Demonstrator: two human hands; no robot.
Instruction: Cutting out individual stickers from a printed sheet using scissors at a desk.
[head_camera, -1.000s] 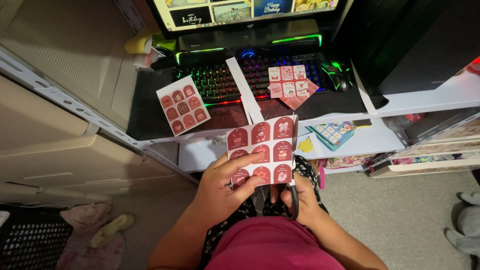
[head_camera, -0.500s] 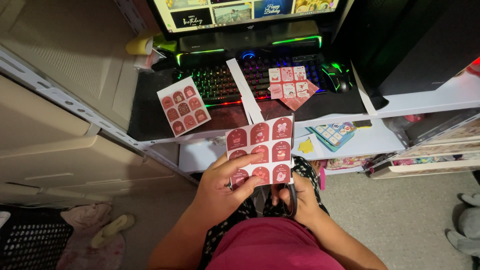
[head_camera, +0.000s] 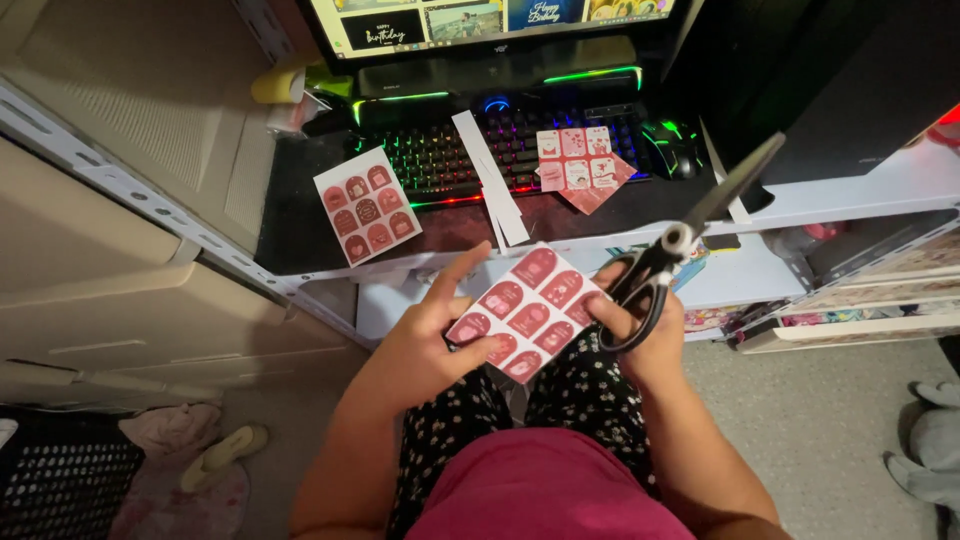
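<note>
While hands (head_camera: 440, 340) hold sheet (head_camera: 528, 310) — scissors (head_camera: 680, 235) raised.

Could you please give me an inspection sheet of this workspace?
Surface: black desk mat on a white desk.
Job's things: red sticker sheet, tilted; scissors, blades shut, pointing up-right.
Clutter: second sticker sheet, cut stickers, white paper strips, yellow cup.
Hands: left hand holds the sheet; right hand grips the scissors.
Cables: nothing seen.
Surroundings: backlit keyboard, monitor, mouse.
</note>
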